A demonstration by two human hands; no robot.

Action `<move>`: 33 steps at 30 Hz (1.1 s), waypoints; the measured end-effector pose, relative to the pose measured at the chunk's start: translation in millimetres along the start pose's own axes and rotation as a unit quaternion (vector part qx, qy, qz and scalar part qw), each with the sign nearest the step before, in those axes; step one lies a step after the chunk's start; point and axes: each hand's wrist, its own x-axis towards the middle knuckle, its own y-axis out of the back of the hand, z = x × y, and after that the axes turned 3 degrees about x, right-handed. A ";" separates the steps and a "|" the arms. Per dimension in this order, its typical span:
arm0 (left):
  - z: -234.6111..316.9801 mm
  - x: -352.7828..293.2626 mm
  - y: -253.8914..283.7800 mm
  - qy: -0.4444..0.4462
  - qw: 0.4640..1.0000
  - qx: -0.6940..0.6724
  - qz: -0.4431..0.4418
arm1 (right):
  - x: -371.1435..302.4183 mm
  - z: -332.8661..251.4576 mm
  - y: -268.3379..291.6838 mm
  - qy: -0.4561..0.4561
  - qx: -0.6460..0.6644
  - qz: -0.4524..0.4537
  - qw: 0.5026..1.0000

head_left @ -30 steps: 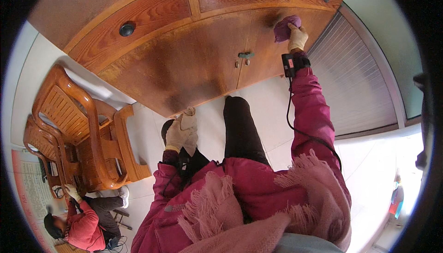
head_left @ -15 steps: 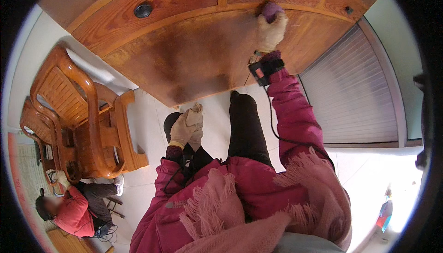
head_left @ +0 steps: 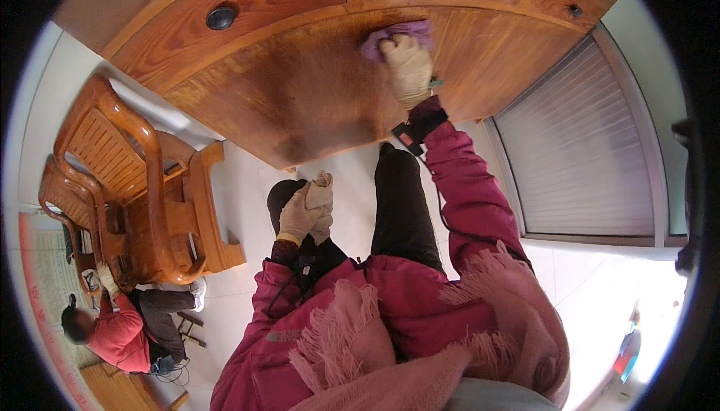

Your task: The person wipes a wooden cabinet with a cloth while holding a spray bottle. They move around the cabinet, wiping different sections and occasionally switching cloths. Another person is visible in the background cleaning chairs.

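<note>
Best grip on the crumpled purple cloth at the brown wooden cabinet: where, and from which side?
Probably the bunched middle, from the person's side, fingers spread over the outer face. The crumpled purple cloth is against the front of the brown wooden cabinet, which seems to block its back, while its folds face outward. The right hand, in a pale glove, has it from that side.

Purple cloth (head_left: 374,43); brown, wood-grained cabinet (head_left: 300,81); black knobs (head_left: 222,17).
</note>
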 end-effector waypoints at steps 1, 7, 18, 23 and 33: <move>-0.3 -0.3 -0.5 0.013 1.000 0.006 -0.005 | -4.8 16.6 -3.2 -0.035 -0.035 -0.009 0.999; -6.5 9.5 -5.8 0.015 0.999 0.034 -0.007 | -29.6 105.0 -15.2 -0.279 0.182 0.194 0.923; -26.3 8.0 -8.5 -0.001 0.999 -0.047 0.003 | -11.2 2.9 -34.1 -0.417 0.294 0.195 0.838; -36.8 5.0 -7.7 0.032 0.998 -0.051 0.018 | 7.5 -77.8 -31.9 -0.304 0.321 0.216 0.871; -53.1 4.6 -14.5 0.017 0.992 -0.125 0.012 | 29.0 -189.2 -12.4 -0.047 0.231 0.091 0.967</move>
